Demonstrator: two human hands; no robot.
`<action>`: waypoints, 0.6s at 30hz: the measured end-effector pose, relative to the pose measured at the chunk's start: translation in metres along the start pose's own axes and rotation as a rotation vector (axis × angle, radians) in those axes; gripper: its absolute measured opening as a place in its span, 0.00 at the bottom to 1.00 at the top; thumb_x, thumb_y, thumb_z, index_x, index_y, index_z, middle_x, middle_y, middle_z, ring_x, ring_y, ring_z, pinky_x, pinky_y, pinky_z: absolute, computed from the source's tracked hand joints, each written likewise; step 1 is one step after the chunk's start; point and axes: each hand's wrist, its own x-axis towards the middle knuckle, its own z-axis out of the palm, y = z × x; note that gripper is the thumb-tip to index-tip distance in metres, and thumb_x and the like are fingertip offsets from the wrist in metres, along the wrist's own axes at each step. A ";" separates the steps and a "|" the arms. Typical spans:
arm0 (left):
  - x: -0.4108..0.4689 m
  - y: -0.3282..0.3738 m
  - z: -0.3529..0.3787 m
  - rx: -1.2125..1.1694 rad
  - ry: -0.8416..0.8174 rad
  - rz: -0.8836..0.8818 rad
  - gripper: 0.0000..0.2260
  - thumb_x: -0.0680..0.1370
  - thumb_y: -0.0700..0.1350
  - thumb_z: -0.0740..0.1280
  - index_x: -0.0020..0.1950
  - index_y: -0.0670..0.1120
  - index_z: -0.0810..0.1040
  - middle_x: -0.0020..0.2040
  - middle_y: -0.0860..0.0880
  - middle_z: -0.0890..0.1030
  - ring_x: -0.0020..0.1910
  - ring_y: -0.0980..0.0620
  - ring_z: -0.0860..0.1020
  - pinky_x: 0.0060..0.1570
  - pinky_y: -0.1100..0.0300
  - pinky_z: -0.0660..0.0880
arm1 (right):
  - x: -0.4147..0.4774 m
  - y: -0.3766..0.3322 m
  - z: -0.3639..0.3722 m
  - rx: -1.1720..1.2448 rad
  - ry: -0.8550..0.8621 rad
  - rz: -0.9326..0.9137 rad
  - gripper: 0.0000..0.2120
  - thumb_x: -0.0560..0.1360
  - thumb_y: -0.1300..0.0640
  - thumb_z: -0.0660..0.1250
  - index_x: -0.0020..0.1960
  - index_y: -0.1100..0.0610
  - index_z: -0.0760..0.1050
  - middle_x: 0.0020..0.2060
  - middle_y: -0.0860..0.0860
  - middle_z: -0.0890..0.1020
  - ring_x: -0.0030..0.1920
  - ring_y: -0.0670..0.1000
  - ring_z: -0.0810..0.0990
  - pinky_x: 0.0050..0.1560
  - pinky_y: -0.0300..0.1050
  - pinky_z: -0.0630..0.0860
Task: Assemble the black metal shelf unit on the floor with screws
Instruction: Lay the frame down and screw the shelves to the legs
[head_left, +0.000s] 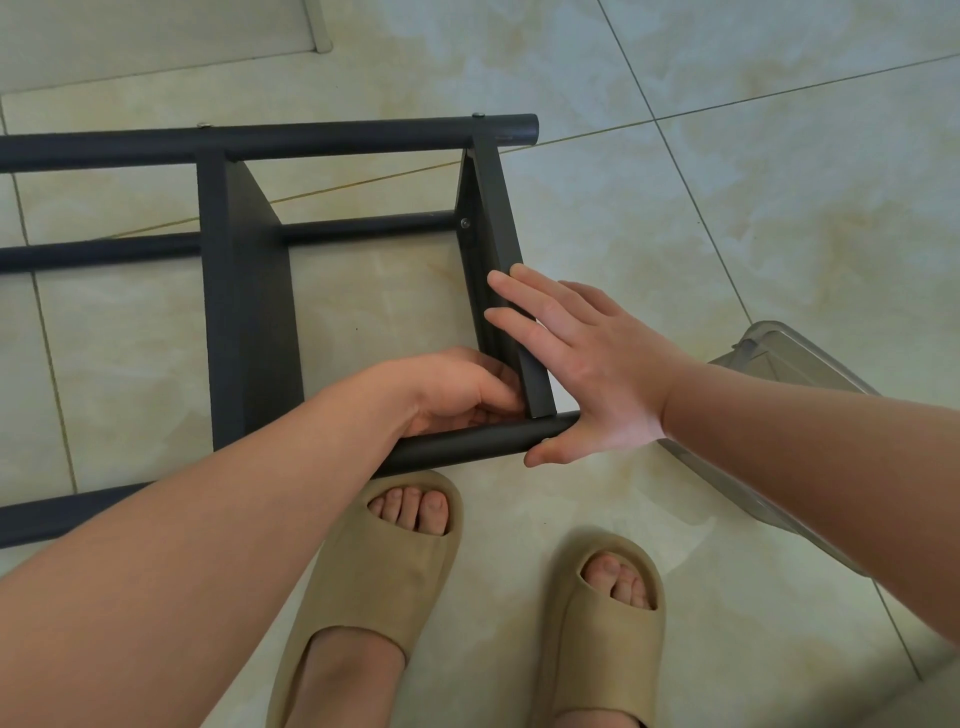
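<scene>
The black metal shelf unit (244, 291) lies on its side on the tiled floor, its round posts running left to right. Two flat shelf panels stand between the posts; the end panel (493, 208) is at the right. Screw heads (465, 223) show on that panel and on the far post. My left hand (457, 389) curls its fingers against the inner face of the end panel, just above the near post (467, 441); what it pinches is hidden. My right hand (582, 358) lies flat with straight fingers against the panel's outer face, thumb under the post's end.
A clear plastic container (779, 364) sits on the floor to the right, partly under my right forearm. My two feet in tan slippers (395, 561) stand just in front of the near post. A pale board edge (317, 26) lies at the top left.
</scene>
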 end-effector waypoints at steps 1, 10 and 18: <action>0.000 0.000 0.000 -0.001 -0.001 0.012 0.06 0.77 0.29 0.64 0.49 0.38 0.78 0.40 0.41 0.81 0.37 0.48 0.82 0.44 0.57 0.81 | 0.000 0.000 0.000 -0.001 0.001 0.001 0.60 0.64 0.18 0.56 0.82 0.56 0.51 0.82 0.53 0.44 0.82 0.55 0.42 0.80 0.56 0.51; 0.000 0.000 -0.001 -0.072 -0.074 -0.001 0.08 0.78 0.30 0.62 0.51 0.39 0.77 0.43 0.41 0.82 0.42 0.45 0.81 0.54 0.50 0.77 | 0.000 0.000 0.000 -0.009 -0.010 0.002 0.60 0.64 0.18 0.58 0.82 0.56 0.50 0.82 0.53 0.43 0.82 0.54 0.41 0.80 0.56 0.50; 0.000 0.000 0.002 0.044 -0.004 0.001 0.06 0.77 0.32 0.65 0.46 0.39 0.80 0.39 0.42 0.83 0.41 0.45 0.82 0.53 0.49 0.77 | 0.001 0.001 0.001 -0.011 0.007 -0.009 0.59 0.64 0.18 0.57 0.81 0.57 0.53 0.82 0.54 0.46 0.82 0.56 0.43 0.80 0.57 0.53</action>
